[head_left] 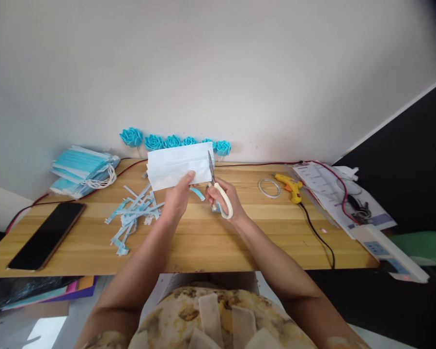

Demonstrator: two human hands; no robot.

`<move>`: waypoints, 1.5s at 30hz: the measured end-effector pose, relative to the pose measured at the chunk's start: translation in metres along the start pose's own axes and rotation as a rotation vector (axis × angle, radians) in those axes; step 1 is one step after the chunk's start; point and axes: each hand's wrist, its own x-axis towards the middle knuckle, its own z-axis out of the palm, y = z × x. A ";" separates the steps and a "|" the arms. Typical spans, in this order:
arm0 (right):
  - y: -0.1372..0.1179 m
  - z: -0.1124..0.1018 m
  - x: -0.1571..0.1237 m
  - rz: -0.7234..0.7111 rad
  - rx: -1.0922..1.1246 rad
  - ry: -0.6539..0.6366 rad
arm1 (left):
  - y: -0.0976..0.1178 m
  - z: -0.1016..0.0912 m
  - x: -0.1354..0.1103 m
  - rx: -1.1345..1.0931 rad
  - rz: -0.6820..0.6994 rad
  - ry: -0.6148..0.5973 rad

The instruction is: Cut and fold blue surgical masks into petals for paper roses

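Note:
My left hand (177, 196) is closed on the lower edge of a white face mask (178, 166), holding it up above the wooden table (203, 242). My right hand (228, 196) grips white-handled scissors (218, 190), whose blades point up along the mask's right edge. A thin blue strip (197, 193) hangs between the two hands. A heap of cut blue strips (132, 215) lies on the table left of my left hand.
A stack of blue masks (83, 170) sits at the back left and a black phone (48, 234) at the front left. Blue fabric roses (174, 140) line the wall. A yellow glue gun (291, 186), a wire ring (269, 187), papers (327, 186) and keys (360, 209) lie right.

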 end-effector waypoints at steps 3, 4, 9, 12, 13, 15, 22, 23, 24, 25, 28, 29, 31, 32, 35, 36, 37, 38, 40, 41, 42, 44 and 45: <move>0.000 0.001 0.000 0.001 0.020 0.008 | 0.001 0.001 0.000 0.011 -0.003 0.008; 0.001 0.001 0.000 0.001 0.024 0.013 | 0.001 0.001 -0.001 0.016 -0.006 0.009; 0.002 0.002 -0.001 -0.008 0.027 0.034 | 0.001 0.001 -0.001 0.019 -0.006 0.028; 0.003 0.002 -0.001 0.004 0.037 0.041 | 0.000 0.001 -0.001 0.025 -0.011 0.031; 0.003 0.002 -0.001 0.008 0.044 0.044 | 0.000 0.001 -0.001 0.027 -0.014 0.033; 0.004 0.002 -0.001 0.013 0.054 0.050 | -0.001 0.000 -0.001 0.023 -0.019 0.034; 0.004 0.006 -0.002 0.055 0.064 0.076 | 0.001 -0.002 -0.001 -0.090 0.049 -0.022; 0.003 0.006 -0.002 0.052 0.059 0.077 | 0.001 -0.003 0.000 -0.090 0.045 -0.012; 0.003 0.006 -0.002 0.049 0.052 0.078 | 0.001 -0.003 0.000 -0.082 0.035 0.003; 0.002 0.006 -0.002 0.043 0.044 0.078 | 0.000 -0.004 0.001 -0.071 0.025 0.019; 0.000 0.004 -0.001 0.027 0.025 0.069 | -0.002 -0.004 0.002 -0.055 0.014 0.033; -0.001 0.003 -0.001 0.020 0.021 0.061 | -0.002 -0.004 0.002 -0.059 0.016 0.029; -0.003 0.001 0.000 0.005 0.015 0.037 | -0.003 -0.003 0.001 -0.076 0.012 0.016; -0.004 0.000 0.000 -0.004 0.013 0.028 | -0.004 -0.002 0.000 -0.085 0.006 0.013; -0.006 -0.003 0.001 -0.023 0.007 0.015 | -0.005 -0.002 -0.001 -0.099 -0.020 0.012; -0.006 -0.004 0.002 -0.028 0.003 0.013 | -0.006 -0.002 -0.002 -0.098 -0.028 0.011; -0.006 -0.004 0.002 -0.032 0.003 0.012 | -0.006 -0.001 -0.002 -0.096 -0.036 0.008; -0.005 -0.005 0.002 -0.036 0.005 0.010 | -0.006 -0.001 -0.003 -0.092 -0.044 0.003; -0.003 -0.006 0.002 -0.044 0.013 0.009 | -0.006 -0.001 -0.004 -0.083 -0.058 -0.011; -0.002 -0.006 0.002 -0.047 0.023 0.013 | -0.006 0.000 -0.004 -0.076 -0.065 -0.014; -0.001 -0.007 0.003 -0.045 0.035 0.020 | -0.006 0.000 -0.005 -0.068 -0.071 -0.015; 0.000 -0.006 0.003 -0.034 0.056 0.041 | -0.007 0.000 -0.006 -0.055 -0.076 -0.009; 0.000 -0.006 0.002 -0.028 0.064 0.055 | -0.007 0.000 -0.006 -0.050 -0.079 -0.007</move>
